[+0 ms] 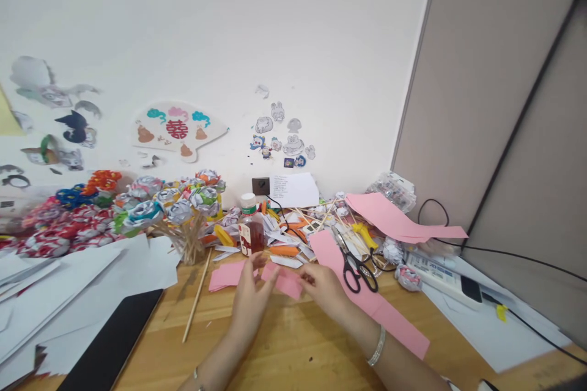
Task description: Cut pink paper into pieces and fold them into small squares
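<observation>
Both my hands meet over the wooden desk (284, 342). My left hand (250, 299) and my right hand (323, 287) pinch a small pink paper piece (287, 281) between their fingertips, just above the desk. A second pink sheet (227, 276) lies flat to the left of it. A long pink strip (389, 317) runs from the clutter toward the front right, under my right wrist. Black scissors (358, 272) lie on that strip, just right of my right hand. A small bottle (251, 232) with a white cap stands behind the paper.
Paper flowers on sticks (183, 208) and a colourful pile (59, 220) fill the back left. White sheets (68, 287) and a dark tablet (112, 342) lie at left. A wooden stick (197, 296), a power strip (443, 278) with cables and larger pink paper (398, 220) sit around.
</observation>
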Demonstrator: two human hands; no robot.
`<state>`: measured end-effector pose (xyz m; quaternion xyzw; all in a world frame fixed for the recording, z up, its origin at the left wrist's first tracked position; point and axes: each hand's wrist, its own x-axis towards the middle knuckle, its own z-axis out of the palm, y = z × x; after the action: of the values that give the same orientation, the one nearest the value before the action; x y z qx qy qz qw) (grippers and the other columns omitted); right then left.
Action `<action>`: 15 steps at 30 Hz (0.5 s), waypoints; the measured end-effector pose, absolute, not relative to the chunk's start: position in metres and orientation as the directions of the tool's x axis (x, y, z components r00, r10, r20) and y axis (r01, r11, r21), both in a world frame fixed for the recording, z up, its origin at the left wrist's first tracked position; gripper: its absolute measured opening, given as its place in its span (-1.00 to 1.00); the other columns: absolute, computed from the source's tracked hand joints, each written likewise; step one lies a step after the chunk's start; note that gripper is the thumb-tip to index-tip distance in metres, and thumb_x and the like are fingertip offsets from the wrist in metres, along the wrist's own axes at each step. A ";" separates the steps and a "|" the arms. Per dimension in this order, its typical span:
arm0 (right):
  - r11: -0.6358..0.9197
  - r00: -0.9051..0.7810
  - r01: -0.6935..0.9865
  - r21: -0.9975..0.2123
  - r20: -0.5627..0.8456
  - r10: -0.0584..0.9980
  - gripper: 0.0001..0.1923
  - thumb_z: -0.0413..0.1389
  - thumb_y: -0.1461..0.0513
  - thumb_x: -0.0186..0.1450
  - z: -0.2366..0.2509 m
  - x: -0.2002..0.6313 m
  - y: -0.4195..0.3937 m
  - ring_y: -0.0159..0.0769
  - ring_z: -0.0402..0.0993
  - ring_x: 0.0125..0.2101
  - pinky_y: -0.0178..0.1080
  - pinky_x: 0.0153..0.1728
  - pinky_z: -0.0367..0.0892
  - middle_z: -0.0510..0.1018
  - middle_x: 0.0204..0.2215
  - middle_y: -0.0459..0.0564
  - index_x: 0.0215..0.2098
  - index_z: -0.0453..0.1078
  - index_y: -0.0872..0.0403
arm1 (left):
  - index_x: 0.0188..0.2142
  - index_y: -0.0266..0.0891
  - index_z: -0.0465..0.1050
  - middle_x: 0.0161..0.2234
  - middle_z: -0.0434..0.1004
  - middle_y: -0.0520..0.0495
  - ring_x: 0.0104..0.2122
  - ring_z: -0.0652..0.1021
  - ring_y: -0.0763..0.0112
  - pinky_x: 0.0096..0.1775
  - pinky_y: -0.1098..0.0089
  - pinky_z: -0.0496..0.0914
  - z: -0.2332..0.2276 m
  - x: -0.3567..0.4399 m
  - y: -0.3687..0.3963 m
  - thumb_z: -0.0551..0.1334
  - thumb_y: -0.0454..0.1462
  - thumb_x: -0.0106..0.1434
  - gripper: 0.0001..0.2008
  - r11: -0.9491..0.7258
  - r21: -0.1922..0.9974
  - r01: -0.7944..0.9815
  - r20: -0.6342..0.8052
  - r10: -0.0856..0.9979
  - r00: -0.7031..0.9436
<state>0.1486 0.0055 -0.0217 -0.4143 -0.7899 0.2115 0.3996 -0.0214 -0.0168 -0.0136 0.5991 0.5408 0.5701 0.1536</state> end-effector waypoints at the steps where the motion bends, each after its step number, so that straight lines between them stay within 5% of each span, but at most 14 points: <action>1: 0.608 -0.366 0.514 -0.606 0.486 0.794 -0.89 0.03 0.32 0.15 -0.019 0.149 0.004 -0.35 0.35 -0.49 -0.35 -0.47 0.19 0.47 -0.53 -0.08 -0.48 0.39 0.08 | -0.09 -0.22 0.25 -0.13 0.39 -0.18 -0.11 0.40 0.20 -0.16 0.19 0.30 -0.013 -0.022 -0.018 0.18 -0.09 0.04 -0.55 -0.441 0.688 0.576 0.619 0.771 -0.149; 4: 0.718 -0.459 0.517 -0.467 0.557 0.692 -0.83 -0.01 0.34 0.18 -0.013 0.147 -0.001 -0.31 0.34 -0.40 -0.31 -0.38 0.20 0.47 -0.47 -0.05 -0.40 0.41 0.05 | -0.32 -0.19 0.42 -0.33 0.48 -0.12 -0.25 0.44 0.24 -0.20 0.23 0.28 -0.017 -0.017 -0.023 0.16 -0.18 0.09 -0.81 -0.583 0.333 0.741 0.720 0.665 0.199; 6: 0.734 -0.459 0.500 -0.460 0.578 0.675 -0.84 0.00 0.35 0.17 -0.012 0.146 -0.002 -0.30 0.33 -0.38 -0.29 -0.35 0.21 0.47 -0.46 -0.04 -0.36 0.41 0.05 | -0.50 -0.22 0.43 -0.54 0.44 -0.07 -0.45 0.44 0.33 -0.35 0.33 0.29 -0.020 -0.012 -0.025 0.10 -0.21 0.15 -0.80 -0.583 0.254 0.772 0.700 0.661 0.270; 10: 0.600 -0.277 0.405 -0.690 0.533 0.800 -0.85 0.05 0.31 0.12 -0.019 0.144 0.001 -0.31 0.35 -0.39 -0.30 -0.39 0.24 0.45 -0.43 -0.05 -0.30 0.35 0.07 | -0.55 -0.24 0.40 -0.61 0.44 -0.02 -0.56 0.41 0.41 -0.48 0.44 0.26 -0.019 -0.006 -0.028 0.06 -0.17 0.17 -0.72 -0.482 0.468 0.741 0.620 0.776 0.113; 15: 0.347 -0.189 0.091 -0.934 0.326 0.926 -0.86 0.05 0.23 0.11 -0.032 0.141 0.011 -0.33 0.37 -0.49 -0.32 -0.47 0.27 0.43 -0.54 -0.10 -0.35 0.30 0.12 | -0.56 -0.24 0.37 -0.58 0.44 0.02 -0.53 0.41 0.41 -0.48 0.47 0.27 -0.013 -0.007 -0.029 0.11 -0.07 0.09 -0.71 -0.331 0.800 0.501 0.442 0.890 -0.117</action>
<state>0.1406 0.0107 -0.0320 -0.3918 -0.6490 0.4162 0.5021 -0.0075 -0.0293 -0.0128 0.6366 0.5459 0.5103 0.1906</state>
